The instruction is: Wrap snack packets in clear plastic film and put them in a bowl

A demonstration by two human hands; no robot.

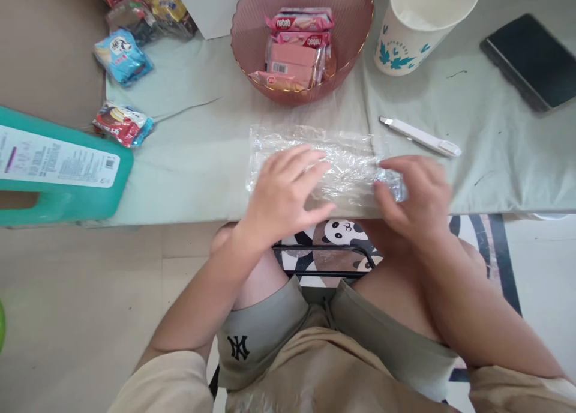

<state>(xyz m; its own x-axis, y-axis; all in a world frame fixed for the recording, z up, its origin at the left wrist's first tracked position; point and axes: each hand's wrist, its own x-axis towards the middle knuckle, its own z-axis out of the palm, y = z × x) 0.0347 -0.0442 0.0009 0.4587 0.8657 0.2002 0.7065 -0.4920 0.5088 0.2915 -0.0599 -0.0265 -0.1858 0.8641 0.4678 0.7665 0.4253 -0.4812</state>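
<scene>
A crumpled sheet of clear plastic wrap lies on the pale green table near its front edge. My left hand rests flat on the wrap's left half, fingers stretched out and spread. My right hand is at the wrap's right end, fingers curled and pinching the bunched edge of the film. Just beyond the wrap stands a pink ribbed bowl holding several pink wafer packets.
A white utility knife lies right of the wrap. A paper cup and a dark phone sit at the back right. Snack packets and a teal jug are at the left.
</scene>
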